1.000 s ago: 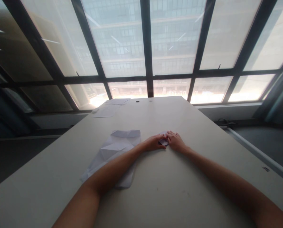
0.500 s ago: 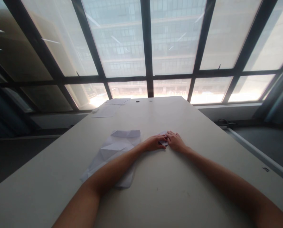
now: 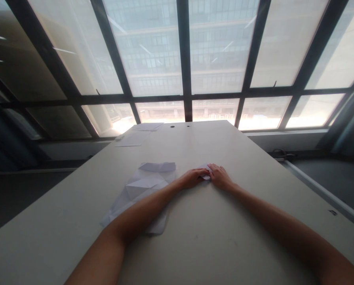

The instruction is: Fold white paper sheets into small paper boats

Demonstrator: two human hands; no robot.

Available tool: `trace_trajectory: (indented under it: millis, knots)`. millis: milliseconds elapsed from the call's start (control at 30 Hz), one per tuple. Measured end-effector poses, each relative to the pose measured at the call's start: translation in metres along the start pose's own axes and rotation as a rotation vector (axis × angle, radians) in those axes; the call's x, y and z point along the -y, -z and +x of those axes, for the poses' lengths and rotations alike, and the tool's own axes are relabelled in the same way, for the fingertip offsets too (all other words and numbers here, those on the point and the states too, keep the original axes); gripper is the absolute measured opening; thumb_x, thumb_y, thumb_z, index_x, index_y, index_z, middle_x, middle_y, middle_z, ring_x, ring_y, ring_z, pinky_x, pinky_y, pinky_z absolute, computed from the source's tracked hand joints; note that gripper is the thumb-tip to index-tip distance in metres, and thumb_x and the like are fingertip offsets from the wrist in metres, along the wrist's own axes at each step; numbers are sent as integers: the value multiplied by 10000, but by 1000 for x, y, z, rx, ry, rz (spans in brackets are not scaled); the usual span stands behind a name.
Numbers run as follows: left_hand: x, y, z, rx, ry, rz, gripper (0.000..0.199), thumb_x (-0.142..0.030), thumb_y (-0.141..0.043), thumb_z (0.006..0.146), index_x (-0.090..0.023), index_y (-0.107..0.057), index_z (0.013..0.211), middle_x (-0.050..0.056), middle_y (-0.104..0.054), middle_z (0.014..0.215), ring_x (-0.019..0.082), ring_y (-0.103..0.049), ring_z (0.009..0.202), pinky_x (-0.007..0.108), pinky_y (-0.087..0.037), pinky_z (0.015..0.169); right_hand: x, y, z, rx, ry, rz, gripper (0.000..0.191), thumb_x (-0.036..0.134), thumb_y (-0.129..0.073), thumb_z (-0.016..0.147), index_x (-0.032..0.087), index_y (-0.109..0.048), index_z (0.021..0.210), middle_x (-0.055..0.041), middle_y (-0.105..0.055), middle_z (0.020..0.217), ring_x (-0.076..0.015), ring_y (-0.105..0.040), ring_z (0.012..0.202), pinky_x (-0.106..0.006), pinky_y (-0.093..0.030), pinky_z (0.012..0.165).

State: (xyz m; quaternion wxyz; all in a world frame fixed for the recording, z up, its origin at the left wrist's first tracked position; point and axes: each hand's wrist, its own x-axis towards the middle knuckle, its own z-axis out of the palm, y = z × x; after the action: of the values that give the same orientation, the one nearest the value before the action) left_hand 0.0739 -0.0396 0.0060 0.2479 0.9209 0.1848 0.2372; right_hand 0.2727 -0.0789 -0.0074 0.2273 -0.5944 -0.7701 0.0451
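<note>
Centrally, left hand (image 3: 191,179) and right hand (image 3: 221,177), angled inward, grip folded paper (image 3: 206,177) between the side edges of the white table (image 3: 224,237); its far edge faces dark-framed windows (image 3: 217,47).

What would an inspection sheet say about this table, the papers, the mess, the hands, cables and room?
Surface: white table, few faint marks.
Things in hand: small folded paper, partly hidden by fingers.
Clutter: creased paper by the left forearm; flat sheets far left.
Hands: left hand and right hand meet at the folded paper.
Cables: dark loop right of the table, perhaps cable.
Surroundings: windows ahead, curtains both sides.
</note>
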Motion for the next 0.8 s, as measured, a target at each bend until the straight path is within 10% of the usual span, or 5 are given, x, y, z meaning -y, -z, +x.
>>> trace_trajectory:
  millis: [467, 800]
  knots:
    - [5, 0, -2, -99, 119, 155, 275, -192, -528, 937, -237, -743, 1102, 54, -648, 1084, 174, -593, 985, 330, -459, 961, 5, 11, 0, -279, 140, 264, 241, 213, -474, 949, 186, -690, 846, -56, -676, 868, -187, -597, 858, -303, -441, 851]
    - [6, 3, 1, -163, 169, 152, 270, -254, -513, 965, -189, -727, 1117, 71, -674, 957, 196, -626, 898, 343, -484, 905, 11, 17, -3, -54, 156, 265, 320, 374, -535, 952, 218, -655, 1205, -63, -720, 1028, -211, -635, 960, -326, -459, 906]
